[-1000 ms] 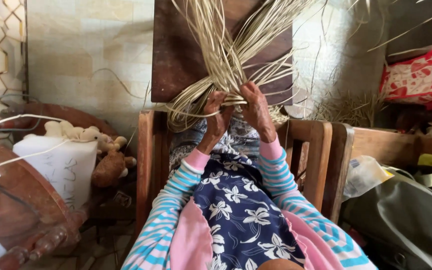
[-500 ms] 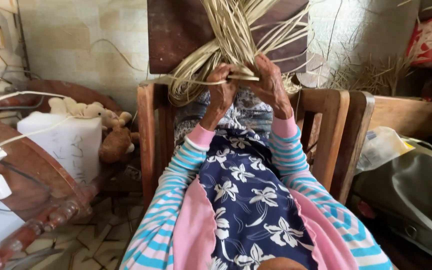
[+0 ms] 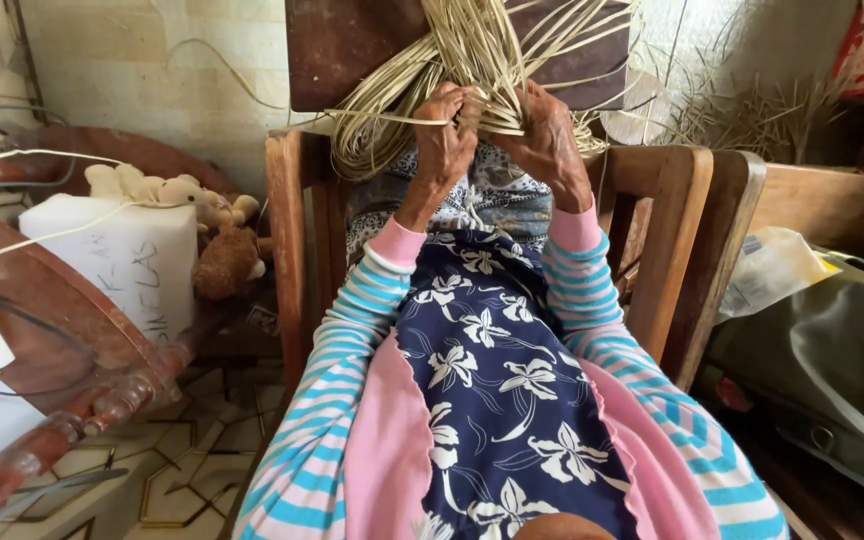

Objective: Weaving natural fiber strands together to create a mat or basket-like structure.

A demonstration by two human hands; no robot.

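- Clearly the centre of things is a bundle of pale straw strands [image 3: 472, 60], held up above the person's lap, in front of a dark wooden board [image 3: 352, 50] that leans behind the chair.
- The left hand [image 3: 444, 125] is closed around the strands from the left, fingers curled tight on a flat horizontal strip that sticks out to the left.
- The right hand [image 3: 549, 135] is likewise closed on the bundle from the right, close beside the left; the loose ends fan upward and out of view.
- Compared with half a second ago, the two hands sit a little closer together and the grip point looks more gathered, with the horizontal strip drawn across the bundle; this suggests, as a judgement, that the weaving is being tightened at that spot.
- Both arms wear blue, white and pink striped sleeves [image 3: 352, 330], over a navy flowered garment [image 3: 492, 400].
- A wooden chair frame [image 3: 287, 230] stands just below the hands.
- To the left sit a white block [image 3: 122, 260] and a stuffed toy [image 3: 222, 260], near a round dark tabletop [image 3: 42, 300].
- To the right lies a grey bag [image 3: 832, 370].
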